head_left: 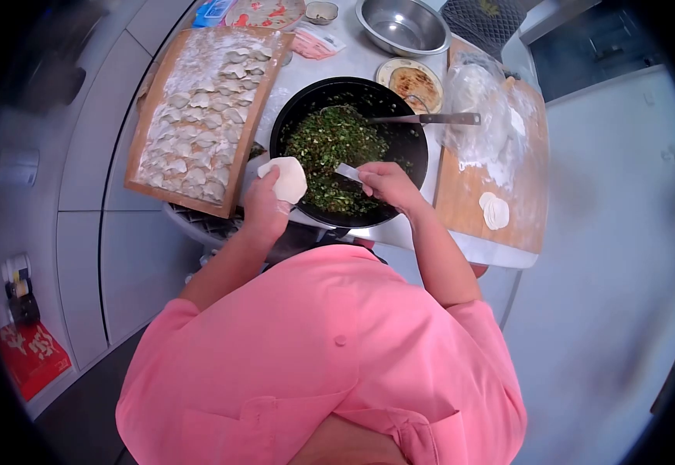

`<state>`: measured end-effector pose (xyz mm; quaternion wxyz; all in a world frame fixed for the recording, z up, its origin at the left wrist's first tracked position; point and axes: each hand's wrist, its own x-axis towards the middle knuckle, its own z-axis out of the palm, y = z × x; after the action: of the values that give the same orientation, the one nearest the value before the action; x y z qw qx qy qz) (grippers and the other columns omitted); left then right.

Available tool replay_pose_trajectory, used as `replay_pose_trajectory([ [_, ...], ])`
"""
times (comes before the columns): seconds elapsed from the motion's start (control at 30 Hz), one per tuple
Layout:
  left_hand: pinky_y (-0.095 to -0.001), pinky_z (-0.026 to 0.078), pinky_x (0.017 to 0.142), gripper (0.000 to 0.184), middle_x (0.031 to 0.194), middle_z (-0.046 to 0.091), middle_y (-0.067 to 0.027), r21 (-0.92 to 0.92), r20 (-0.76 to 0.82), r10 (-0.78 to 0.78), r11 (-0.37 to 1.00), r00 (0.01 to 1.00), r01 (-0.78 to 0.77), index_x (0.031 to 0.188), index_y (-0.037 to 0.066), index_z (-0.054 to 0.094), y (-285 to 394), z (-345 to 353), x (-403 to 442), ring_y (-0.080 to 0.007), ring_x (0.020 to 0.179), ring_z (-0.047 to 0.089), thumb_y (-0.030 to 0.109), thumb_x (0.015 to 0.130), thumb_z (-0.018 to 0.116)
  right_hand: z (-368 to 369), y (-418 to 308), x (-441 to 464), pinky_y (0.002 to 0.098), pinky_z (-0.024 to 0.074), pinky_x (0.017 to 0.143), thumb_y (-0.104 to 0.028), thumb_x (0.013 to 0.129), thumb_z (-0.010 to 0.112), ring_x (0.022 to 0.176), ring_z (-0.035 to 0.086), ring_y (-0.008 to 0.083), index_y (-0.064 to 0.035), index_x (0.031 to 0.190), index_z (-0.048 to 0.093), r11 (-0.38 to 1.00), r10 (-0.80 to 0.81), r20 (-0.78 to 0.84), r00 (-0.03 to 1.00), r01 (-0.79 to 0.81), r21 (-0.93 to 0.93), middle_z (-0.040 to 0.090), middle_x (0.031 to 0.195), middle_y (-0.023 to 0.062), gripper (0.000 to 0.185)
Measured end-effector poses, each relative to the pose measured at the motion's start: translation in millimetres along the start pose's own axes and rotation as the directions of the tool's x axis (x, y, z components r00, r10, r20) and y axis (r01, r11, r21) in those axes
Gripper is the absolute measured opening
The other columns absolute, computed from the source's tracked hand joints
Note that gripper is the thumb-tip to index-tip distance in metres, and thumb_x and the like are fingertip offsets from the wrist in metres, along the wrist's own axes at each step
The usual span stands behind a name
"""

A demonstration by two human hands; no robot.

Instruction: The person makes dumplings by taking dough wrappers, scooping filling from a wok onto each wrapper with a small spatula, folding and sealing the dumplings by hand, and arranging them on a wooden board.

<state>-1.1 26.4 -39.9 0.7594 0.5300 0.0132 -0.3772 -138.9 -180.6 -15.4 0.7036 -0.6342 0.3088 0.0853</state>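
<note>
My left hand (265,209) holds a round white dumpling wrapper (289,181) at the left rim of a black pan (410,151). The wrapper lies flat across the fingers with nothing visible on it. Over the pan, my right hand (392,186) is closed around a short, flat, pale filling spatula (348,171), its tip above the chopped green filling (334,143). A broad turner with a dark handle (450,118) rests in the pan, its handle reaching over the right rim.
Left, a floured board (256,159) carries rows of shaped dumplings (198,128). Right, a wooden board (461,209) holds stacked wrappers (495,211) and a clear plastic bag (473,97). Behind the pan are a plate with a browned flatbread (413,84) and a steel bowl (403,27).
</note>
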Motion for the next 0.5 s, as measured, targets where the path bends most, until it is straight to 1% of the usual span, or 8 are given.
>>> replay_pose_trajectory([
  [0.13,-0.0385,0.047,0.084,0.031,0.109,0.056,-0.0119,-0.087,0.083,-0.023,0.996,0.996,0.030,0.115,0.002,0.048,-3.0,29.8,1.6,-0.0246,0.099,0.058,0.022,0.092,0.043,9.4,-14.1,-16.4,0.0245,0.0363,0.053,-0.013,0.085,0.052,0.055,0.049,0.0118,-0.0034,0.094,0.065,0.982,-0.133,-0.080,0.988,0.120,-0.146,0.055,0.061,0.0017,0.019],
  [0.17,-0.0395,0.047,0.085,0.032,0.110,0.056,-0.0123,-0.123,0.116,-0.035,0.991,0.993,0.049,0.116,0.002,0.048,-2.8,38.0,3.4,-0.0252,0.100,0.057,0.023,0.093,0.041,16.8,-17.0,-22.6,0.0274,0.0392,0.055,-0.013,0.085,0.052,0.057,0.052,0.0173,-0.0058,0.094,0.066,0.924,-0.289,-0.158,0.944,0.232,-0.305,0.057,0.063,0.0053,0.018],
  [0.2,-0.0416,0.045,0.087,0.036,0.111,0.055,-0.0149,-0.108,0.203,-0.002,0.994,0.979,0.025,0.117,0.000,0.046,-0.2,47.3,4.6,-0.0278,0.102,0.056,0.025,0.094,0.036,24.0,-19.1,-28.2,0.0302,0.0421,0.056,-0.014,0.085,0.053,0.058,0.055,0.0229,-0.0081,0.094,0.067,0.829,-0.447,-0.206,0.871,0.316,-0.462,0.059,0.065,0.0089,0.018],
  [0.23,-0.0427,0.044,0.089,0.038,0.112,0.055,-0.0162,-0.103,0.246,0.015,0.995,0.969,0.011,0.117,-0.001,0.046,4.2,51.4,6.5,-0.0290,0.103,0.055,0.027,0.095,0.034,30.1,-19.9,-31.0,0.0360,0.0458,0.059,-0.008,0.080,0.053,0.065,0.055,0.0297,-0.0126,0.102,0.065,0.531,-0.730,-0.124,0.672,0.444,-0.722,0.057,0.073,0.0121,0.026],
  [0.27,-0.0438,0.043,0.090,0.040,0.112,0.054,-0.0175,-0.098,0.288,0.032,0.995,0.957,-0.004,0.118,-0.002,0.045,8.7,55.5,8.6,-0.0303,0.104,0.054,0.028,0.095,0.031,35.9,-22.9,-37.7,0.0360,0.0458,0.059,-0.008,0.080,0.053,0.065,0.055,0.0297,-0.0126,0.102,0.065,0.528,-0.731,-0.121,0.671,0.446,-0.723,0.057,0.073,0.0121,0.026],
  [0.33,-0.0460,0.040,0.093,0.044,0.113,0.052,-0.0224,0.002,0.382,0.075,0.997,0.921,-0.082,0.118,-0.006,0.042,17.9,60.3,12.3,-0.0345,0.107,0.051,0.028,0.095,0.028,45.9,-28.6,-51.9,0.0369,0.0468,0.057,-0.003,0.072,0.054,0.068,0.054,0.0263,-0.0144,0.114,0.059,0.268,-0.682,-0.027,0.731,0.215,-0.939,0.051,0.076,0.0092,0.044],
  [0.4,-0.0471,0.038,0.095,0.046,0.114,0.050,-0.0248,0.050,0.430,0.089,0.991,0.899,-0.122,0.118,-0.008,0.041,20.8,62.0,17.5,-0.0365,0.108,0.049,0.029,0.095,0.027,49.5,-17.4,-51.7,0.0360,0.0468,0.055,-0.002,0.067,0.055,0.071,0.053,0.0247,-0.0162,0.121,0.053,0.197,-0.704,0.016,0.710,0.217,-0.956,0.045,0.076,0.0079,0.056],
  [0.5,-0.0478,0.038,0.095,0.044,0.114,0.051,-0.0227,-0.248,0.218,-0.030,0.965,0.975,0.085,0.118,-0.007,0.042,24.8,61.4,28.6,-0.0354,0.108,0.050,0.027,0.095,0.028,48.3,-13.7,-56.1,0.0360,0.0471,0.054,-0.002,0.068,0.055,0.071,0.054,0.0240,-0.0144,0.118,0.055,0.181,-0.717,0.020,0.696,0.214,-0.960,0.048,0.077,0.0068,0.051],
])
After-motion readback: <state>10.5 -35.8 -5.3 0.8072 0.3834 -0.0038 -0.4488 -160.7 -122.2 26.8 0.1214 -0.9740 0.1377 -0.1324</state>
